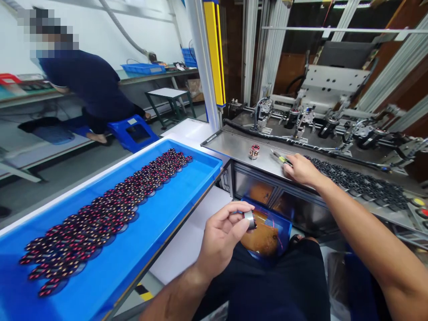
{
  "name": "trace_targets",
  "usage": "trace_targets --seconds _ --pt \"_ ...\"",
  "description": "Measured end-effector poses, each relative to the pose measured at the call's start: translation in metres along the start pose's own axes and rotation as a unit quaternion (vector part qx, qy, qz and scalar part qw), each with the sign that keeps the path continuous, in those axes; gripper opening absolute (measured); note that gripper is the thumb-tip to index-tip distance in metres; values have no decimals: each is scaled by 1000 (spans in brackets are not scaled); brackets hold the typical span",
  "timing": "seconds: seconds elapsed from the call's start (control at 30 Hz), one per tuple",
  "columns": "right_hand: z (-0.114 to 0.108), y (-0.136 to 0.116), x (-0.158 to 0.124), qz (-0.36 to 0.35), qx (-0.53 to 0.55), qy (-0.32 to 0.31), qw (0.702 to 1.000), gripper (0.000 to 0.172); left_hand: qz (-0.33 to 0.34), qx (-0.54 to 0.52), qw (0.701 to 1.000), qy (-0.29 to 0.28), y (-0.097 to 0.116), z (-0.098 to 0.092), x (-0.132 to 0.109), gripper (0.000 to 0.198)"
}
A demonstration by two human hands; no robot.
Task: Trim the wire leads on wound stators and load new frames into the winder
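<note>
On my head-camera feed, the small silver-sided round part (249,219) sits above the lap, pinched between the left hand's (227,225) thumb and fingers. The right hand (299,169) is closed loosely around the handles of a small hand tool (279,157), low over the metal worktop (230,140); I can't tell whether the tool's tip touches it. For good handling, I'd keep the pinch on the smooth side, light and clear of the toothed end, and the tool's tip aimed away from the two loose round parts (254,152) nearby. Black parts (361,180) crowd the worktop beyond the right hand; a blue tray (163,218) at left holds rows of wound parts (117,198).
</note>
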State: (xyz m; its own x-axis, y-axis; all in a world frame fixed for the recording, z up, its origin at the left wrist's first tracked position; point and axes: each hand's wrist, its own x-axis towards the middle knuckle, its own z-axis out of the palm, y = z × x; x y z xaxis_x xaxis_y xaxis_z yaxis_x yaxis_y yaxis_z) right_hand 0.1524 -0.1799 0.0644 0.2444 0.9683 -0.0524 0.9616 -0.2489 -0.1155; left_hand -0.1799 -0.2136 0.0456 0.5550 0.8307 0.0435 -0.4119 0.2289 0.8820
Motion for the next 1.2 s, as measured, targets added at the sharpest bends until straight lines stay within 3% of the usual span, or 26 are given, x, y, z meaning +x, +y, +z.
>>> trace_targets --seconds 0.1,0.17,0.23,0.27,0.37,0.47,0.6,0.73,1.1,1.2 --pt "-7 0 -36 16 172 27 985 47 7 -6 1000 16 -1 4 1 10" --pt "-5 -11 -76 26 396 41 917 47 6 -12 1000 24 -3 6 2 6" --pt "3 -29 -126 16 527 31 849 44 -2 -12 1000 27 -4 8 4 6" --pt "10 -39 -151 9 538 17 843 43 -6 -10 1000 27 -5 10 4 7" --pt "33 -67 -214 9 496 -4 868 44 -16 3 1000 21 -7 16 6 8" --pt "53 -82 -246 -14 440 11 898 57 -26 1 1000 -13 -8 22 5 12" --pt "56 -83 -253 -61 393 59 916 64 -39 -27 994 -96 -5 32 1 30" --pt "46 -85 -250 -110 360 89 922 67 -23 -24 994 -100 -2 39 -3 34" --pt "45 -97 -243 -159 484 83 856 70 -8 -2 996 -87 1 42 -8 35" --pt "44 -98 -243 -154 491 80 853 71 -14 7 996 -86 0 42 -8 35"
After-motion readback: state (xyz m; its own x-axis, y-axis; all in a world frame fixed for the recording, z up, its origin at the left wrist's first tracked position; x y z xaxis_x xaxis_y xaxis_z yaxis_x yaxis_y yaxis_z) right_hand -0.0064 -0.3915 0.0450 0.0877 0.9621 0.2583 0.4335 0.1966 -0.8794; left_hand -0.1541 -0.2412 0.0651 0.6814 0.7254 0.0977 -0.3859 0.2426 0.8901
